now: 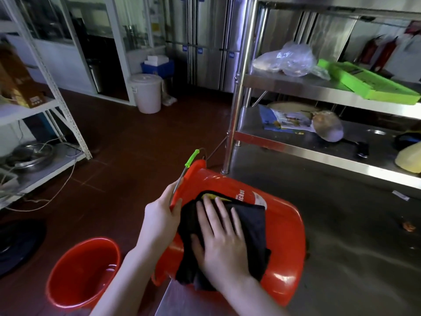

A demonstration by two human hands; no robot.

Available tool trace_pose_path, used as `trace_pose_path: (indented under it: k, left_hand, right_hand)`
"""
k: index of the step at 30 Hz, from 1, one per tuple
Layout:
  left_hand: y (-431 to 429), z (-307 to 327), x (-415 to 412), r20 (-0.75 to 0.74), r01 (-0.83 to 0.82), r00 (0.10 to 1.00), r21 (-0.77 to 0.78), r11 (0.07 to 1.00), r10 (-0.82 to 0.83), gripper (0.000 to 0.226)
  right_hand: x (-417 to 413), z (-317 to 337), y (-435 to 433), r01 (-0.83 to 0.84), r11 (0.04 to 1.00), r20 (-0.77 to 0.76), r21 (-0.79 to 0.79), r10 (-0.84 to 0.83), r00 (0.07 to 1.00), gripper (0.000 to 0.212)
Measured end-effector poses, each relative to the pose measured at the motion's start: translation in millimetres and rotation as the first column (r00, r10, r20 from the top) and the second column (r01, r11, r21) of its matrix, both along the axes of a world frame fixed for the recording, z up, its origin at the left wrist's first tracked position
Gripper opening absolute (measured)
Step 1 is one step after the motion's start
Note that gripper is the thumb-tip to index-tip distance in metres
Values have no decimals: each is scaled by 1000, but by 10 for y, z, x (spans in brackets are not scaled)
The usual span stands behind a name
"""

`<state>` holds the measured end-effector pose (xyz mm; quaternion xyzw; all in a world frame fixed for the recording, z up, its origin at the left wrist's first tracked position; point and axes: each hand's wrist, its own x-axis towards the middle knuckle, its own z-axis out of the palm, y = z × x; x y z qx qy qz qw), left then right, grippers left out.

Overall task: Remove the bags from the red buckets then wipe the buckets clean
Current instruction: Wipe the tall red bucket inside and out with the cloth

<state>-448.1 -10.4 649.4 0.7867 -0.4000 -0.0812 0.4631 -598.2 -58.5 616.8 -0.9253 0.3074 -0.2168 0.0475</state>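
Right hand [222,238] lay flat, fingers spread, pressing a dark cloth [250,226] against the side of a red bucket [284,236] tipped over on the steel table [355,236]. Left hand [163,215] gripped its wire handle [182,176]. Second red bucket [84,272] stood upright on the floor [127,156].

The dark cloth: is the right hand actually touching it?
Touching. The head view shows the right hand pressed flat on the dark cloth against the tipped red bucket.

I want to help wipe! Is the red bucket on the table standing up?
No, tipped on its side. The red bucket lies on the table, its handle pointing away.
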Motion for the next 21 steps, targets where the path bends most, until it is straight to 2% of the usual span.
trace_pose_path:
  k: [2, 4, 6, 7, 8, 9, 12, 15, 16, 18, 20, 21]
  left_hand:
    - [87, -20, -3, -22, -5, 1000, -43, 999, 4, 45]
    - [184, -62, -62, -14, 6, 1000, -88, 996, -7, 50]
    - [318, -130, -156, -72, 52, 996, -120, 991, -61, 55]
    - [398, -155, -199, -125, 72, 988, -125, 990, -88, 56]
    - [480, -166, -229, -194, 88, 975, -124, 988, -111, 57]
    - [543, -161, -230, -252, 105, 959, -106, 989, -128, 60]
    - [479, 48, -95, -266, 74, 962, 28, 997, -64, 76]
    - [128, 376, 21, -245, 89, 964, -50, 995, -99, 84]
    - [5, 479, 6, -176, 142, 974, -9, 990, -141, 83]
    - [-168, 551, -74, 29, 205, 976, 205, 957, -215, 73]
    - [-219, 500, -103, 166, 117, 970, 328, 937, -179, 62]
    - [-216, 464, -79, 208, 67, 968, 336, 940, -143, 60]
  right_hand:
    - [166, 66, -99, -8, 1000, 9, -12, 8, 1000, 60]
    - [334, 224, -489, 42, 998, -33, 40, -41, 999, 58]
    - [491, 434, -984, 133, 944, -140, 301, -94, 986, 56]
    - [560, 510, -1173, 181, 874, -204, 452, -97, 974, 55]
    - [597, 556, -1292, 209, 810, -250, 548, -80, 965, 55]
    - [595, 560, -1355, 206, 793, -261, 574, -61, 963, 55]
    - [436, 456, -1259, 104, 870, -167, 482, -25, 986, 57]
    - [234, 437, -974, -23, 940, -123, 341, 69, 990, 60]
    - [171, 454, -860, -76, 957, -99, 278, 108, 989, 60]
    - [23, 483, -609, -169, 969, -79, 179, 185, 979, 60]
    - [-168, 434, -374, -225, 970, -127, 91, 236, 964, 62]
    - [-271, 381, -275, -242, 970, -140, 39, 245, 959, 63]
